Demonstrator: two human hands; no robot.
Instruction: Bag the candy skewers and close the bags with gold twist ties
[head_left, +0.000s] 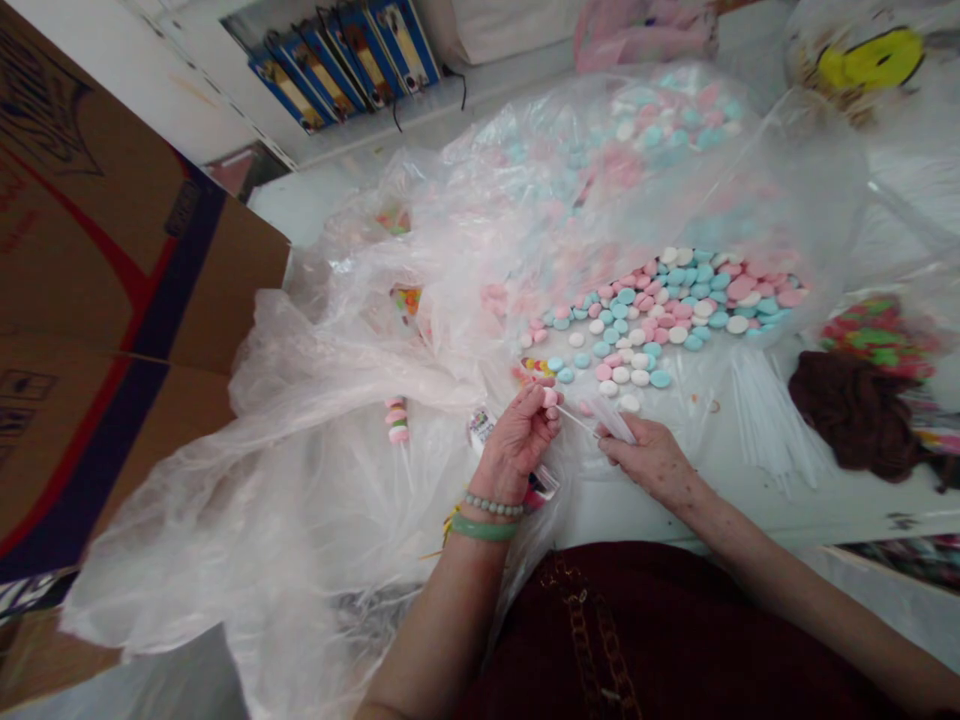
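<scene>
A pale pink candy disc [551, 397] — at the tip of a thin white stick [576, 420], held level.

The left hand [514, 448] pinches a pink candy disc [551, 397] at its fingertips, while the right hand [652, 462] holds a thin white stick [577, 420] reaching toward it. Pastel pink, blue and white candies [660, 300] lie heaped on clear plastic sheeting [315, 520] beside a cardboard box [112, 300].

Clear plastic sheeting [315, 480]: thin, glossy, crinkled. Candy discs [660, 320] on sheeting: matt, chalky. Cardboard box [97, 250] left of sheeting: matt, brown.
</scene>
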